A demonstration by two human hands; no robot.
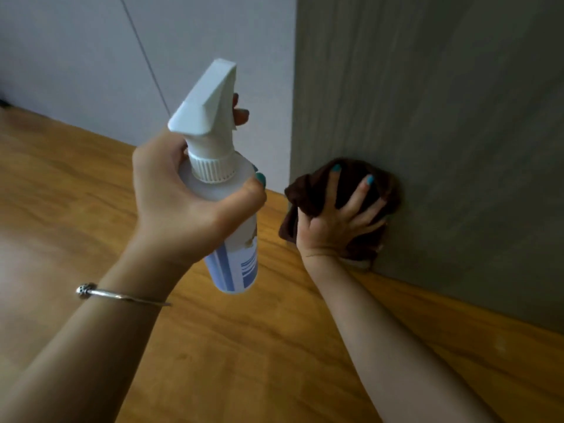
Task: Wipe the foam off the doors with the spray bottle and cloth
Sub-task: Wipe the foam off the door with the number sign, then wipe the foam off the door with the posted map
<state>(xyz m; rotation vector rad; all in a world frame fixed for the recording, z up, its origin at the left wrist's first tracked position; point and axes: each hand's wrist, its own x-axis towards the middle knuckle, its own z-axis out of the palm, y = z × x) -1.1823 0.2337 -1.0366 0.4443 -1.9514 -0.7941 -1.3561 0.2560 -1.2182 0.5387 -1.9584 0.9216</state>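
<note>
So the dark brown cloth (341, 190) is bunched up against the grey wood-grain door (442, 132), low down near its left edge and just above the floor. The right hand (338, 221) has its fingers spread wide over the cloth, pressing it flat to the panel; the fingertips curl a bit into the folds, and the thumb side is buried behind the fabric, so I can't make out where the thumb sits. There's a small pale smear right under the cloth at the door's bottom edge, could be foam, too blurry to call it. The left hand (189, 196) is wrapped round the shoulder of a translucent spray bottle (225, 209) with a white trigger head, held up in the air left of the cloth and not touching the door. A finger pokes out past the trigger, but the head blocks most of it. The label's blue-and-white print is unreadable. A silver bangle (122, 296) sits on the left wrist. Wooden floor (76, 184) underneath, pale white panels (76, 50) behind with a thin seam, all a bit soft.
</note>
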